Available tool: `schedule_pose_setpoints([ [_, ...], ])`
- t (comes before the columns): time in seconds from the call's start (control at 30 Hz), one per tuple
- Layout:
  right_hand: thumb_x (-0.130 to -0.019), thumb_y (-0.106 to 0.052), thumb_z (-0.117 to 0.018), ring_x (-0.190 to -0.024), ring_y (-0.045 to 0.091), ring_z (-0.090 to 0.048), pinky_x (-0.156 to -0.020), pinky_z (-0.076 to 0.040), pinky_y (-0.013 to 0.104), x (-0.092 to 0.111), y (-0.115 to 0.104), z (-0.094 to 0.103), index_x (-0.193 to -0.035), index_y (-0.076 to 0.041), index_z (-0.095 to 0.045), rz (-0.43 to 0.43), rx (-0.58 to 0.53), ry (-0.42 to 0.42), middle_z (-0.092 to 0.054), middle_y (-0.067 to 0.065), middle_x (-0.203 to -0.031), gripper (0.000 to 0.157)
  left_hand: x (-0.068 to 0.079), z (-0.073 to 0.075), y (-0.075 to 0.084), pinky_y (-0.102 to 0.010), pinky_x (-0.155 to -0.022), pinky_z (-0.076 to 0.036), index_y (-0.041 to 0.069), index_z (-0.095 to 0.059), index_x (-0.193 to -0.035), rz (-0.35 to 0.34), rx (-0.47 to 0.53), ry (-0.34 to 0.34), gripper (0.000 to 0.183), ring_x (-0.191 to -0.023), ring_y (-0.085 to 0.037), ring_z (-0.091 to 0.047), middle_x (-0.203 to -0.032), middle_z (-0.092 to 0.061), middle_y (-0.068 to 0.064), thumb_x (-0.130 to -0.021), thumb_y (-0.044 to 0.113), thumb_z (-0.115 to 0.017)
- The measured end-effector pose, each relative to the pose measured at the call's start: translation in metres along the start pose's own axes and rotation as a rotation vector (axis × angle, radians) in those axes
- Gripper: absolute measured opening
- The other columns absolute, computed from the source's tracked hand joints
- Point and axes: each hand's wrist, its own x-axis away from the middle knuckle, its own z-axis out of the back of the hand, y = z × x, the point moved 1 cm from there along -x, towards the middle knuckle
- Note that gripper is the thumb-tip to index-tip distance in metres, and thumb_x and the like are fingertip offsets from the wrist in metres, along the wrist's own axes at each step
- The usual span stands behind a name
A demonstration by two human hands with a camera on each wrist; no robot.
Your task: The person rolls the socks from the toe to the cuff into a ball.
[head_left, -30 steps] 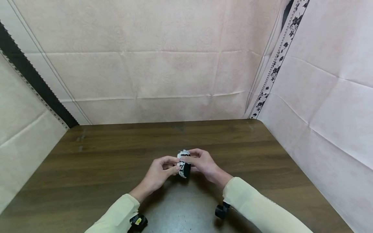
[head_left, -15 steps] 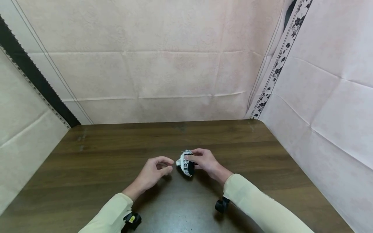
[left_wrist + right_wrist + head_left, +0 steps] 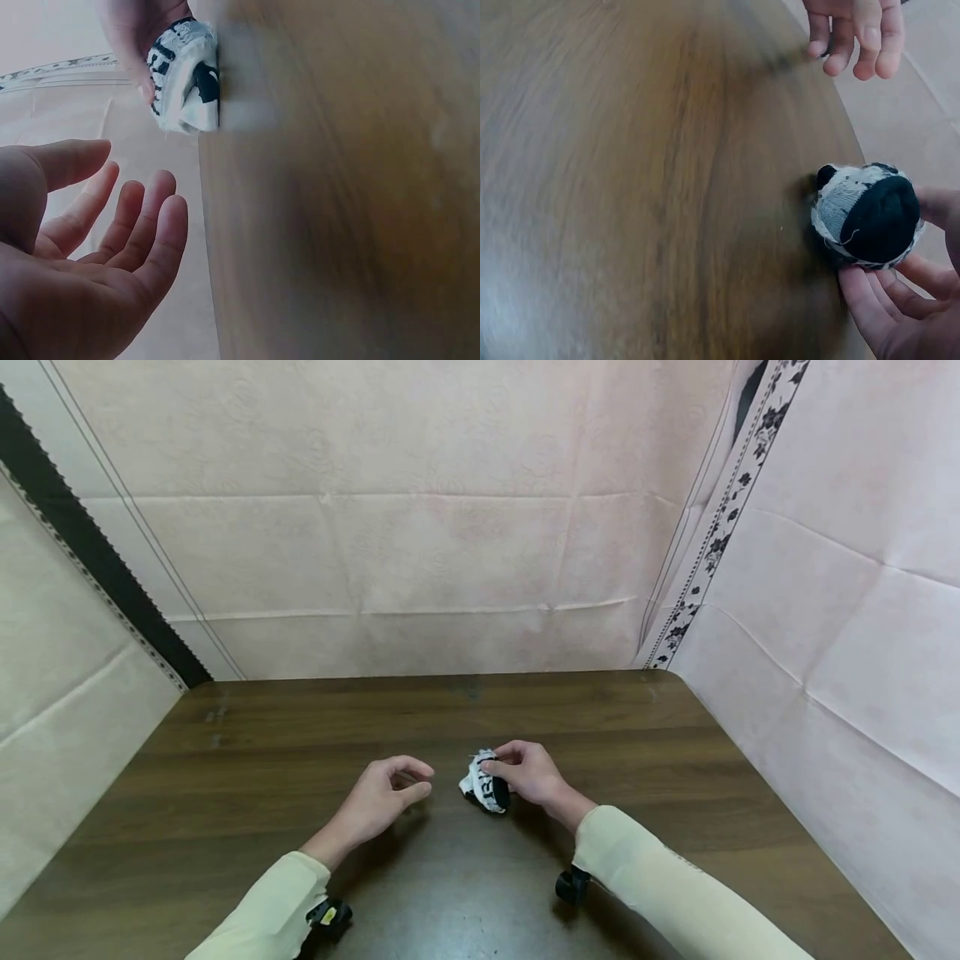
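Note:
A small rolled-up bundle of black-and-white socks (image 3: 478, 783) stands at the middle of the wooden table. My right hand (image 3: 534, 775) holds it from the right, thumb on the near side and fingers behind. In the right wrist view a round black patch of the socks (image 3: 881, 217) faces the camera, with a loose thread on it. Apart from the bundle, to its left, my left hand (image 3: 378, 797) hovers with loosely bent fingers and nothing in them. The left wrist view shows that hand (image 3: 97, 277) palm up to the camera, a gap away from the socks (image 3: 187, 82).
The brown wood-grain table (image 3: 300, 727) reaches back to a pale cloth wall (image 3: 420, 552). More cloth hangs at the left and right, the right one edged with a black floral border (image 3: 705, 560). Both sleeves carry a black wrist camera, such as the left one (image 3: 330, 913).
My left hand has let go of the socks and drawn back to the left. The right hand keeps its hold, and the bundle has turned and shifted slightly right.

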Motion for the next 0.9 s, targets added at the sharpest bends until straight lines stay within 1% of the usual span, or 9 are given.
schedule_pose_setpoints([
  [0.17, -0.092, -0.024, -0.075, -0.082, 0.020, -0.062, -0.070, -0.057, 0.034, 0.001, 0.000, 0.002, -0.115, -0.001, -0.068, 0.026, 0.086, 0.028, -0.066, 0.009, -0.100, 0.033, -0.001, 0.003, -0.003, -0.033, -0.072, -0.053, 0.005, -0.071, -0.108, 0.000, -0.015, -0.001, 0.016, -0.091, -0.018, -0.064, -0.102, -0.069, -0.001, -0.092, 0.006, -0.072],
  [0.27, -0.093, -0.027, -0.075, -0.084, 0.020, -0.063, -0.070, -0.057, 0.033, 0.001, 0.000, 0.002, -0.116, -0.001, -0.067, 0.026, 0.089, 0.030, -0.065, 0.009, -0.101, 0.035, -0.001, 0.005, -0.004, -0.035, -0.074, -0.053, 0.006, -0.071, -0.108, -0.007, -0.041, 0.010, 0.016, -0.093, -0.018, -0.064, -0.103, -0.069, -0.001, -0.092, 0.006, -0.073],
  [0.43, -0.093, -0.031, -0.074, -0.085, 0.019, -0.062, -0.071, -0.056, 0.034, 0.002, 0.002, 0.003, -0.117, -0.002, -0.066, 0.026, 0.078, 0.033, -0.065, 0.009, -0.102, 0.039, 0.000, 0.008, -0.004, -0.038, -0.079, -0.053, 0.009, -0.072, -0.108, 0.004, -0.099, 0.034, 0.017, -0.094, -0.020, -0.063, -0.103, -0.067, 0.000, -0.092, 0.009, -0.074],
  [0.5, -0.094, -0.034, -0.073, -0.086, 0.020, -0.062, -0.072, -0.056, 0.035, 0.003, 0.001, 0.005, -0.118, -0.003, -0.065, 0.037, 0.088, 0.043, -0.066, 0.008, -0.102, 0.040, 0.000, 0.010, -0.005, -0.038, -0.079, -0.053, 0.009, -0.072, -0.109, 0.006, -0.117, 0.043, 0.017, -0.094, -0.020, -0.062, -0.103, -0.066, 0.000, -0.092, 0.009, -0.074],
  [0.6, -0.094, -0.040, -0.072, -0.090, 0.020, -0.061, -0.076, -0.053, 0.036, 0.006, 0.000, 0.012, -0.119, -0.005, -0.066, 0.061, 0.141, 0.069, -0.066, 0.006, -0.103, 0.044, 0.000, 0.014, -0.005, -0.039, -0.080, -0.053, 0.009, -0.071, -0.110, -0.015, -0.156, 0.063, 0.019, -0.093, -0.020, -0.062, -0.103, -0.065, -0.001, -0.092, 0.010, -0.074],
  [0.67, -0.094, -0.045, -0.070, -0.095, 0.020, -0.060, -0.080, -0.052, 0.038, 0.009, -0.001, 0.018, -0.120, -0.007, -0.066, 0.077, 0.188, 0.087, -0.066, 0.004, -0.106, 0.046, 0.000, 0.019, -0.006, -0.041, -0.082, -0.053, 0.007, -0.071, -0.112, -0.041, -0.197, 0.075, 0.020, -0.093, -0.020, -0.062, -0.104, -0.065, -0.003, -0.093, 0.011, -0.073],
  [0.73, -0.094, -0.046, -0.069, -0.100, 0.020, -0.060, -0.085, -0.051, 0.040, 0.011, -0.002, 0.024, -0.122, -0.008, -0.066, 0.100, 0.243, 0.100, -0.065, 0.004, -0.110, 0.048, 0.000, 0.023, -0.006, -0.043, -0.084, -0.053, 0.008, -0.070, -0.115, -0.053, -0.259, 0.092, 0.022, -0.095, -0.021, -0.063, -0.107, -0.064, -0.004, -0.094, 0.014, -0.072],
  [0.83, -0.097, -0.046, -0.065, -0.106, 0.024, -0.060, -0.089, -0.051, 0.044, 0.015, -0.002, 0.035, -0.126, -0.007, -0.064, 0.159, 0.326, 0.112, -0.063, 0.007, -0.116, 0.049, 0.002, 0.031, -0.007, -0.048, -0.087, -0.052, 0.008, -0.068, -0.122, -0.059, -0.363, 0.113, 0.027, -0.101, -0.026, -0.063, -0.117, -0.063, -0.007, -0.098, 0.020, -0.068],
  [0.9, -0.098, -0.044, -0.064, -0.111, 0.028, -0.059, -0.091, -0.050, 0.047, 0.018, -0.002, 0.042, -0.130, -0.006, -0.062, 0.203, 0.400, 0.121, -0.061, 0.010, -0.123, 0.049, 0.003, 0.036, -0.008, -0.052, -0.089, -0.050, 0.009, -0.066, -0.127, -0.061, -0.436, 0.129, 0.031, -0.106, -0.031, -0.062, -0.125, -0.061, -0.011, -0.099, 0.025, -0.065],
])
